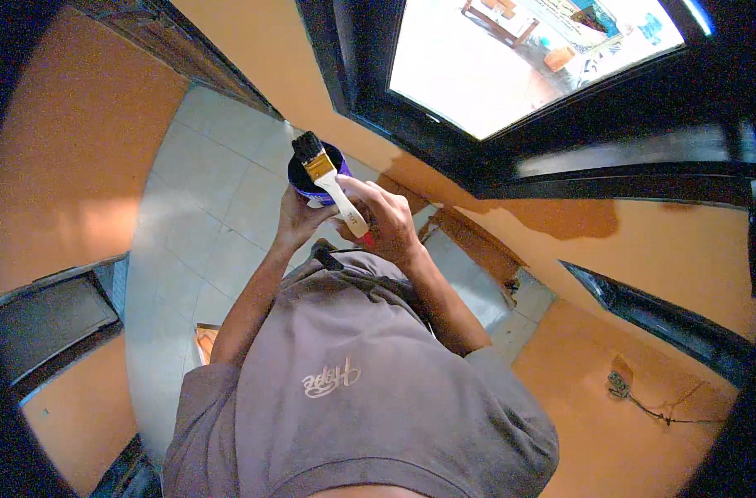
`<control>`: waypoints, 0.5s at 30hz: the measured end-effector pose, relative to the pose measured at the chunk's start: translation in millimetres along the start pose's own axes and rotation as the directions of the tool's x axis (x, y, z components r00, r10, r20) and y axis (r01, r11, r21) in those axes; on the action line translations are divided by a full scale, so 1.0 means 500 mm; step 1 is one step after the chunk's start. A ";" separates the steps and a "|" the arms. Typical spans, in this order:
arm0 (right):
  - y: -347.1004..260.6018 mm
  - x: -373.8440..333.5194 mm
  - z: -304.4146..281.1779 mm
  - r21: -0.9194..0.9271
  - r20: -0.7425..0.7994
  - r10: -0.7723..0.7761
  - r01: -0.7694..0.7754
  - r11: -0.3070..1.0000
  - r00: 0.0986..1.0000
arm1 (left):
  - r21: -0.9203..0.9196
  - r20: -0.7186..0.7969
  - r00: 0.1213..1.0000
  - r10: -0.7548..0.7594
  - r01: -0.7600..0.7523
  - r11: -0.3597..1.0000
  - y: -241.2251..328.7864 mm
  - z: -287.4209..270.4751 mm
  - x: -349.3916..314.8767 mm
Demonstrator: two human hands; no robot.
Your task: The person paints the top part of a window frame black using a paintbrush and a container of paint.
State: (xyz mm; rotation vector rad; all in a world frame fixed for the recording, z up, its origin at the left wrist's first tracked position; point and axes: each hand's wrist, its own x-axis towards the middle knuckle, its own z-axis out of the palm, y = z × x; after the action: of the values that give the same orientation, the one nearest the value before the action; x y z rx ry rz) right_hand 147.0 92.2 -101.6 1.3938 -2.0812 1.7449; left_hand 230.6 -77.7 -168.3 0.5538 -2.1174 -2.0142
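Note:
A paintbrush (341,203) with a pale handle, brass-coloured ferrule and dark, wet-looking bristles lies slantwise over the mouth of a small purple can (296,177). My right hand (384,217) is closed around the brush handle. From below and the left, my left hand (297,219) grips the can, its fingers partly hidden behind it. The inside of the can looks dark; how full it is, I cannot tell. Something small and red shows just under my right hand.
Ahead and to the right is a black window frame (444,137) with a bright view through it. Orange walls (70,158) with darker patches surround a tiled floor (203,178). On the right wall hangs a socket (618,383) with a dark cord.

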 end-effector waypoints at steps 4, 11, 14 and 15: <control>-0.001 -0.029 -0.015 0.068 -0.023 0.123 -0.121 0.990 0.992 | 0.109 -0.036 0.997 0.072 -0.067 0.992 0.018 0.013 -0.004; 0.157 -0.130 -0.054 0.027 -0.311 0.506 -0.525 0.851 0.804 | -0.013 -0.092 0.996 0.001 -0.002 1.000 0.006 0.015 -0.004; 0.355 -0.205 -0.075 0.096 -0.383 0.750 -0.784 0.613 0.539 | 0.014 -0.117 0.993 0.025 -0.023 1.000 0.009 0.028 -0.009; 0.408 -0.216 -0.082 0.011 -0.454 0.678 -0.757 0.653 0.578 | 0.046 -0.129 0.991 0.029 -0.023 0.999 0.019 0.034 -0.007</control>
State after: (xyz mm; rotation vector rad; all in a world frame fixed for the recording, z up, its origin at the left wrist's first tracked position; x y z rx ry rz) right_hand 53.5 173.4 -300.6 -0.0004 -2.6154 1.7559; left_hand 225.9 -60.4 -159.7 0.6424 -2.0859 -1.8680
